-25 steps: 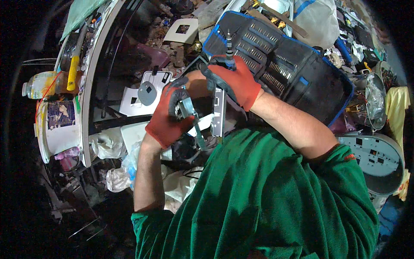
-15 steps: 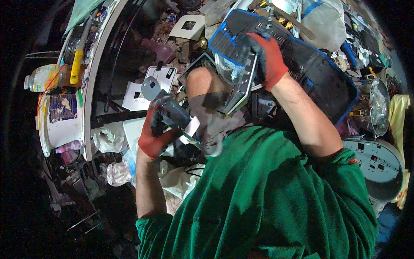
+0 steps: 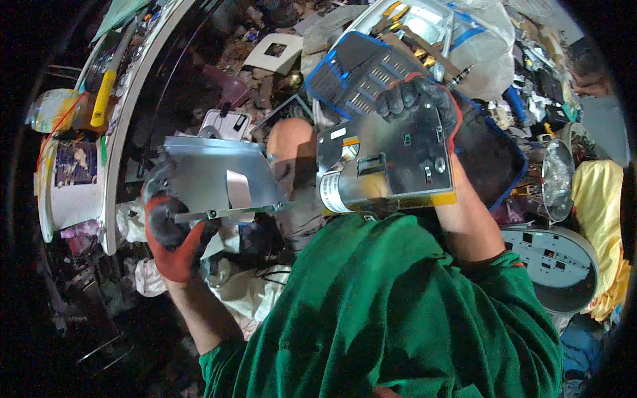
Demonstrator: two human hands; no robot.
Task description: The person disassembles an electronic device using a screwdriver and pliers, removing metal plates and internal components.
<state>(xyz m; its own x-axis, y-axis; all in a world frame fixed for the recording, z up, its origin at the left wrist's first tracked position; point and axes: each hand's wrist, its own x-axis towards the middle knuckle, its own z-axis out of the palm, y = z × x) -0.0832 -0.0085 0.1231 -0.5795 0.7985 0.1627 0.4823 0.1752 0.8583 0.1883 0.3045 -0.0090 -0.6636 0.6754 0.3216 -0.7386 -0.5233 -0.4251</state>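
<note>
A person in a green top [image 3: 398, 305] grips a gray metal panel [image 3: 206, 174] in the gloved left hand [image 3: 169, 225] and a dark, glossy panel [image 3: 401, 166] with a white label [image 3: 330, 192] in the gloved right hand [image 3: 432, 103], which partly hides a black, blue-edged tool case [image 3: 488, 149] holding rows of bits [image 3: 390, 61].
</note>
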